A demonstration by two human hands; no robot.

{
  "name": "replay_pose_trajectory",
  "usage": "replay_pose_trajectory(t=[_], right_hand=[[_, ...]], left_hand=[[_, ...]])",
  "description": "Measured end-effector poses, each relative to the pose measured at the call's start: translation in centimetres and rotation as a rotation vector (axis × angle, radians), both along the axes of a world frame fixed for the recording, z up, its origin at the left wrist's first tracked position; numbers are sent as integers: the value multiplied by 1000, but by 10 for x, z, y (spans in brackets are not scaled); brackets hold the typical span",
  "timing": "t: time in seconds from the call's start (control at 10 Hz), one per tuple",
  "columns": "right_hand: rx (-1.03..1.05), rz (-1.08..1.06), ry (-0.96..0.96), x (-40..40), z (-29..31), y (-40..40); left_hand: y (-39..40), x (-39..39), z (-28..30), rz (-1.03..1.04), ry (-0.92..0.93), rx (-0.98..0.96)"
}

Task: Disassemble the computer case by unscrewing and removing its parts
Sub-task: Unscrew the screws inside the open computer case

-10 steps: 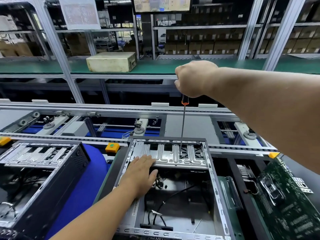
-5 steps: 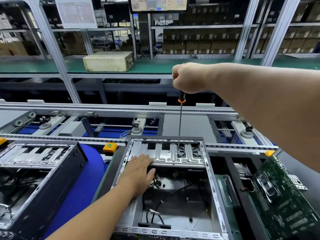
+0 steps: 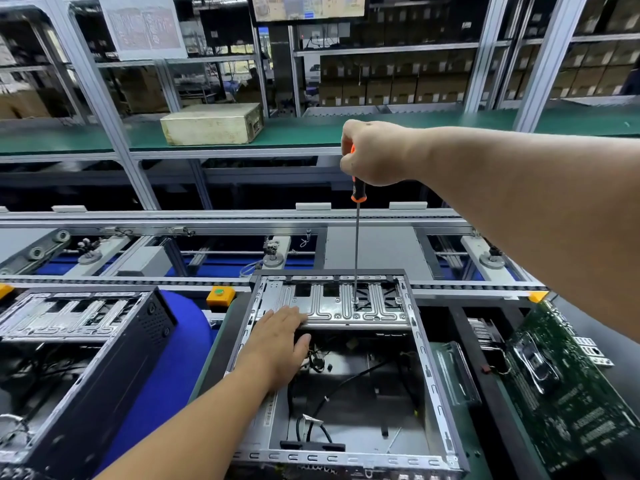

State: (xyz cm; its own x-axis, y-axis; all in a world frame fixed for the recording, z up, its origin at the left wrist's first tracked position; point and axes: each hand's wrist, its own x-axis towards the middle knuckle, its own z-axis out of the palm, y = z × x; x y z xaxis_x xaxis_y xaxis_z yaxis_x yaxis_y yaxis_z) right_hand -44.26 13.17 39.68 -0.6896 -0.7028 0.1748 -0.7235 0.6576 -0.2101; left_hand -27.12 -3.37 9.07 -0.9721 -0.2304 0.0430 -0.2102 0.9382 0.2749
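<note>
An open computer case (image 3: 431,379) lies in front of me with loose black cables inside. A silver ribbed drive bracket (image 3: 332,308) spans its far end. My right hand (image 3: 375,152) grips the black-and-orange handle of a long screwdriver (image 3: 356,237). The screwdriver stands upright with its tip on a screw in the bracket. My left hand (image 3: 278,337) rests flat with straight fingers on the bracket's near left edge.
A second open case (image 3: 86,344) sits at the left on a blue mat (image 3: 166,372). A green motherboard (image 3: 568,396) lies at the right. A conveyor rail (image 3: 207,220) runs behind the case, and a beige box (image 3: 211,124) stands on the green shelf beyond.
The right hand has shifted slightly on the screwdriver handle, with the tip staying on the same screw. The left hand stays on the bracket.
</note>
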Motion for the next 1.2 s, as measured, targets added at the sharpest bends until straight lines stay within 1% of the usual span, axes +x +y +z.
replay_pose_trajectory(t=[0.1,0.3,0.4,0.5,0.6,0.7,0.8,0.9,1.1,1.2], right_hand=[[-29,11,-53,3,0,0],[-61,46,-74,5,2,1],[11,35,-5,3,1,-1],[161,-16,201,-1,-1,-2],[222,-52,377,-3,-4,-3],[206,-47,372,-4,-5,-3],[104,-7,158,-3,-4,-3],[37,31,-8,1,-1,-1],[-37,79,-116,6,2,0],[-53,93,-132,7,2,0]], left_hand=[[-1,1,-1,0,0,-2],[-1,0,-1,5,8,-1],[-1,0,-2,8,-1,5],[-1,-1,-3,9,-1,11],[-1,-1,-3,8,-2,4],[-1,0,-2,10,4,4],[-1,0,-2,9,7,9],[-2,-1,-3,6,5,9],[-2,-1,-4,4,9,0],[-2,-1,-4,6,8,1]])
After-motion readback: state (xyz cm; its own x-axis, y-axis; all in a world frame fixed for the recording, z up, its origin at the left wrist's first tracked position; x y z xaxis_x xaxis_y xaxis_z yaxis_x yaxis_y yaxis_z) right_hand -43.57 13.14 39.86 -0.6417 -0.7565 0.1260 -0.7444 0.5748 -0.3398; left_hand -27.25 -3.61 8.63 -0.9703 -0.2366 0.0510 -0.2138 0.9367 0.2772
